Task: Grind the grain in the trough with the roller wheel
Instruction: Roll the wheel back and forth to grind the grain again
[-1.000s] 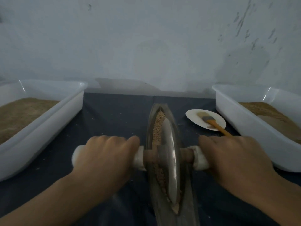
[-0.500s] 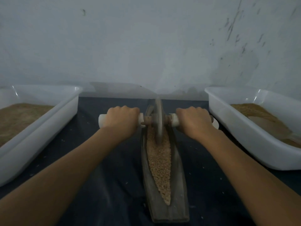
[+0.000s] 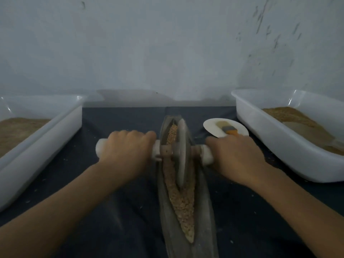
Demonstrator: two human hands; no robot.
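In the middle of the frame, a long trough (image 3: 188, 211) lies on the table (image 3: 115, 211) with grain (image 3: 183, 198) in it, and the roller wheel (image 3: 181, 155) stands in the grain toward the far end. The left hand (image 3: 126, 155) and right hand (image 3: 236, 159) hold the handles on each side. A tub (image 3: 46, 144) sits at the left edge, another tub (image 3: 279, 144) at the right, and a plate (image 3: 214, 126) with a brush (image 3: 228, 128) on it lies between the trough and the right tub.

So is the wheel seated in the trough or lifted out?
Seated: the roller wheel stands upright, its lower edge sunk in the grain inside the trough.
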